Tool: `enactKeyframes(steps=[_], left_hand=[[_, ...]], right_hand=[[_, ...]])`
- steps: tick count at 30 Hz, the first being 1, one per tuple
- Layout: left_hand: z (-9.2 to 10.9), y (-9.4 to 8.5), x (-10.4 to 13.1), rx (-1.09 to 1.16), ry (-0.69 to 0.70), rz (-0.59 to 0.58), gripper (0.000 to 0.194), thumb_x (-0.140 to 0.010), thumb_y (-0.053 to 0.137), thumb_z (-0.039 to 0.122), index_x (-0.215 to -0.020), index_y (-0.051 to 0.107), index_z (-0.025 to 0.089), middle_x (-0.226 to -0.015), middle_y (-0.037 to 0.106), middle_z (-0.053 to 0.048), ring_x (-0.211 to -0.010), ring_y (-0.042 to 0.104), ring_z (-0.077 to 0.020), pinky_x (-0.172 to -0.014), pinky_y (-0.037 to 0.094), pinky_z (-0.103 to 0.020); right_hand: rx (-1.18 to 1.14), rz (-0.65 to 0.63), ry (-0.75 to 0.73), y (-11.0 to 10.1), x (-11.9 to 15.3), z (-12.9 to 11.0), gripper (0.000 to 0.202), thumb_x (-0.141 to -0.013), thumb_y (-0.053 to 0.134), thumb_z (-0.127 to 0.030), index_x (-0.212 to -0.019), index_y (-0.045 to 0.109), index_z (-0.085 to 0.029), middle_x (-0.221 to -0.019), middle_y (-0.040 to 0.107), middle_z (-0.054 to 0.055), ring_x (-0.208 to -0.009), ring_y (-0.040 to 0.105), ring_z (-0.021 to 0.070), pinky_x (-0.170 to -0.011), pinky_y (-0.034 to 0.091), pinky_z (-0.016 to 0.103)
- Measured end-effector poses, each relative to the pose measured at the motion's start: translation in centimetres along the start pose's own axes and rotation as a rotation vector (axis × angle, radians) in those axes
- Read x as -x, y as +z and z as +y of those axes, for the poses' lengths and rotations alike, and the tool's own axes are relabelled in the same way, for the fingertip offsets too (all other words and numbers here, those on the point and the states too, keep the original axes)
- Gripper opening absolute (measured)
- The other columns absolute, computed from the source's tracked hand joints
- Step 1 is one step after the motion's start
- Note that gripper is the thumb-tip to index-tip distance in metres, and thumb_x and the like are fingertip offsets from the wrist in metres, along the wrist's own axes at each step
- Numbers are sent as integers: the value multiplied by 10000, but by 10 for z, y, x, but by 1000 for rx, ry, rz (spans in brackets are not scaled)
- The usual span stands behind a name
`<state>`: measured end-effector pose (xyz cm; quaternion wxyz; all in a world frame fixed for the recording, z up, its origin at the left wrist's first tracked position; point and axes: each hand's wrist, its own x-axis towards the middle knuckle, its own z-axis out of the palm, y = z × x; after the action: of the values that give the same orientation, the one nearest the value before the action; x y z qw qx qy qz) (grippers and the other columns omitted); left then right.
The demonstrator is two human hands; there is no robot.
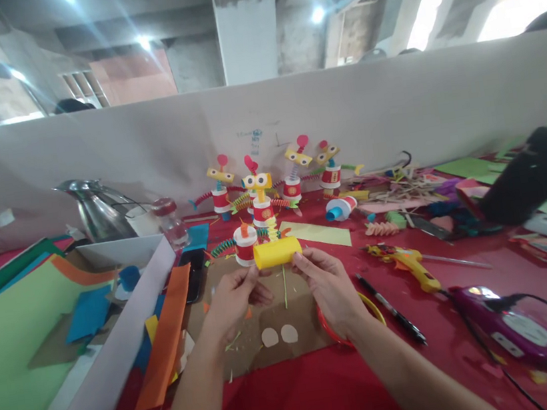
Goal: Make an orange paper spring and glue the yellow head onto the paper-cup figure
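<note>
A yellow paper tube (278, 253) is held level between my two hands, above a brown cardboard sheet (253, 359). My left hand (238, 297) pinches its left end, and my right hand (329, 285) grips the right end. Below the tube hangs or lies a thin greenish strip (285, 287); I cannot tell whether they touch. Two pale paper ovals (269, 337) rest on the cardboard. Just behind the tube stands a red-and-white paper cup figure (246, 245) with a green coiled arm. A round tape roll (375, 306) is partly hidden under my right wrist.
Finished-looking paper figures (221, 198) line the white partition (144, 141). To the right lie a black pen (393, 310), a yellow glue gun (415, 267) and a purple power strip (514, 328) with cords. A white box (117, 360) of coloured paper and a steel jug (97, 211) occupy the left.
</note>
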<state>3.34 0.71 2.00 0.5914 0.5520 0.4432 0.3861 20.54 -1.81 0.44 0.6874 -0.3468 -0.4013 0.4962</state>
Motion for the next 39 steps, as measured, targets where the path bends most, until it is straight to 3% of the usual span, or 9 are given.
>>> enactKeyframes(steps=[4, 6, 10, 14, 19, 22, 26, 32, 39], left_hand=[[-1, -1, -1, -8, 106, 32, 344, -652, 765, 328, -941, 683, 159, -794, 676, -39, -685, 589, -130, -683, 461, -278], [2, -1, 2, 49, 152, 44, 494, -610, 799, 227, -1080, 648, 209, -1024, 659, -51, -826, 600, -143, -777, 470, -295], [11, 6, 9, 283, 205, -41, 611, -696, 756, 251, -1268, 543, 286, -1269, 560, -70, -1065, 572, -206, -862, 484, -337], [11, 11, 10, 354, 178, 17, 424, -716, 748, 280, -1120, 644, 204, -1174, 627, -85, -1007, 606, -200, -783, 518, -294], [6, 8, 4, 517, 122, 35, 327, -712, 752, 285, -1006, 678, 160, -1023, 691, -72, -754, 669, -134, -691, 533, -244], [5, 5, 3, 576, 99, 40, 302, -717, 746, 298, -963, 678, 135, -950, 706, -79, -711, 680, -135, -624, 523, -209], [5, 4, 3, 619, 63, 49, 302, -751, 714, 332, -963, 662, 123, -938, 711, -99, -692, 684, -147, -568, 511, -204], [4, 13, 2, 659, 63, 27, 326, -751, 719, 342, -994, 657, 134, -1019, 701, -104, -818, 684, -175, -731, 546, -270], [0, 22, 3, 626, 93, -39, 333, -705, 759, 193, -1022, 666, 157, -1102, 658, -79, -910, 648, -154, -793, 524, -262]], right_hand=[[-4, 21, -14, 0, 0, -1, 111, -770, 725, -327, -794, 708, -219, -766, 630, -22, -740, 526, 121, -736, 402, 253], [6, 25, -19, 0, 1, -1, 118, -774, 721, -332, -790, 706, -217, -751, 619, -25, -727, 516, 117, -717, 395, 246], [103, 1, -13, 1, 2, -2, 166, -780, 707, -370, -770, 699, -204, -705, 588, -23, -667, 485, 113, -638, 372, 244], [233, -27, -77, 4, 4, -3, 221, -784, 692, -395, -720, 686, -184, -699, 582, -10, -665, 489, 118, -632, 376, 249], [184, 91, -162, 3, 5, -4, 223, -852, 611, -380, -1025, 646, -244, -887, 644, 2, -728, 555, 119, -698, 444, 261], [214, 110, -194, 1, 4, -4, 159, -788, 690, -301, -925, 653, -229, -876, 650, 0, -807, 582, 129, -751, 459, 258], [268, 61, -121, 3, 6, -3, 145, -809, 661, -346, -823, 646, -203, -674, 609, -29, -564, 521, 90, -553, 430, 216], [383, -96, -85, 13, 13, -6, 241, -790, 676, -407, -733, 656, -173, -636, 618, -6, -517, 497, 92, -482, 408, 214], [445, -58, -162, 15, 14, -8, 184, -815, 643, -356, -779, 654, -176, -709, 649, 12, -570, 536, 112, -522, 444, 228]])
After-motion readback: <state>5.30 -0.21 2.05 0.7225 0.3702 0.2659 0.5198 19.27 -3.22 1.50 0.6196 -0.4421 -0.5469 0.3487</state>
